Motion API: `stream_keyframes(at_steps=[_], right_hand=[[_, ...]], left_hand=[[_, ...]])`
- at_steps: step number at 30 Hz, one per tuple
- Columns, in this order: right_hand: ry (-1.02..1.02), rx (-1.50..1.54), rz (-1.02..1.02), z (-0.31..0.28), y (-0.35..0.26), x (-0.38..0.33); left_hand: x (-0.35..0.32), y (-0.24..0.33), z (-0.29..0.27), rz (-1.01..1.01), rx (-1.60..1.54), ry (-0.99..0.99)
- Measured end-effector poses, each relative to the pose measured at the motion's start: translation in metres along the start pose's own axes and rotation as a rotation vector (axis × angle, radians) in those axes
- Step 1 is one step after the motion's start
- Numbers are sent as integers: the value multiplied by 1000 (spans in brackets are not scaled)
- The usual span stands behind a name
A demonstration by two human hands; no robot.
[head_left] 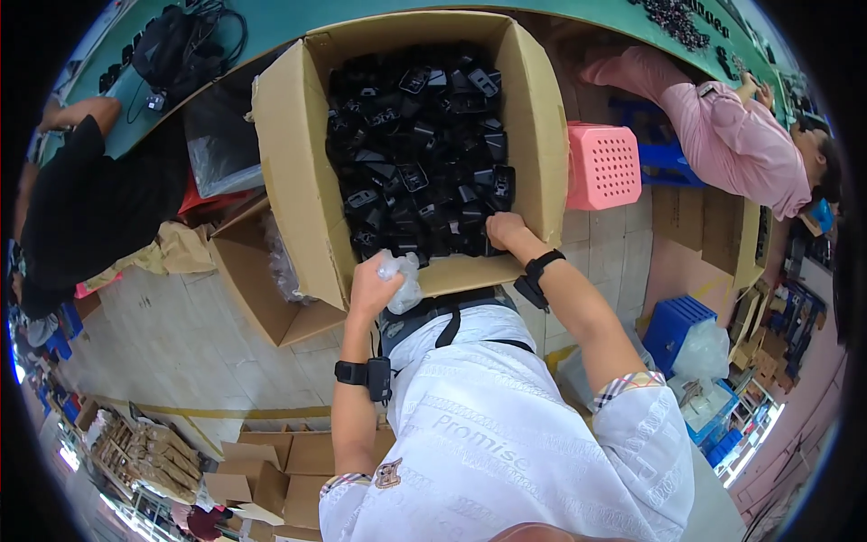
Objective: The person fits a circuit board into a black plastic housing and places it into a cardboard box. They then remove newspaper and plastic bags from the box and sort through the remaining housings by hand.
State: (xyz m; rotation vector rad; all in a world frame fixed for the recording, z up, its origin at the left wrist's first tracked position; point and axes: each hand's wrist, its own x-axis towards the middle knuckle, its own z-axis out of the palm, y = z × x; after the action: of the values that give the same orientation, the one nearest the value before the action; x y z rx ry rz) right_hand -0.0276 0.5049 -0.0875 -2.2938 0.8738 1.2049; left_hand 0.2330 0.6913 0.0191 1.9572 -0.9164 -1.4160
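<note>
In front of me stands a large open cardboard box (535, 135), filled with many small black plastic parts (411, 135). My left hand (368, 287) is closed on a crumpled clear plastic bag (404, 282) at the box's near left corner. Over the near right part of the box, my right hand (508, 230) reaches down among the black parts with its fingers curled. Its fingertips are hidden, so whatever they grip cannot be made out.
A pink perforated stool (605, 167) stands right of the box. At left lies an open carton (262, 280) with plastic wrap. Green worktables (280, 23) run along the back. One person in black (90, 199) is at left, another in pink (722, 126) at right. Cartons (262, 479) stand behind me.
</note>
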Motion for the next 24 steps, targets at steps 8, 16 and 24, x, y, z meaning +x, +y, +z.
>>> stream_keyframes(at_steps=[8, 16, 24], right_hand=[[320, 225, 136, -7, -26, -5], [775, 461, 43, -33, -33, -59], [526, 995, -556, -93, -92, -121]], left_hand=[[-6, -21, 9, 51, -273, 127], [-5, 2, 7, 114, -264, 47], [-4, 45, 26, 319, 94, -177]])
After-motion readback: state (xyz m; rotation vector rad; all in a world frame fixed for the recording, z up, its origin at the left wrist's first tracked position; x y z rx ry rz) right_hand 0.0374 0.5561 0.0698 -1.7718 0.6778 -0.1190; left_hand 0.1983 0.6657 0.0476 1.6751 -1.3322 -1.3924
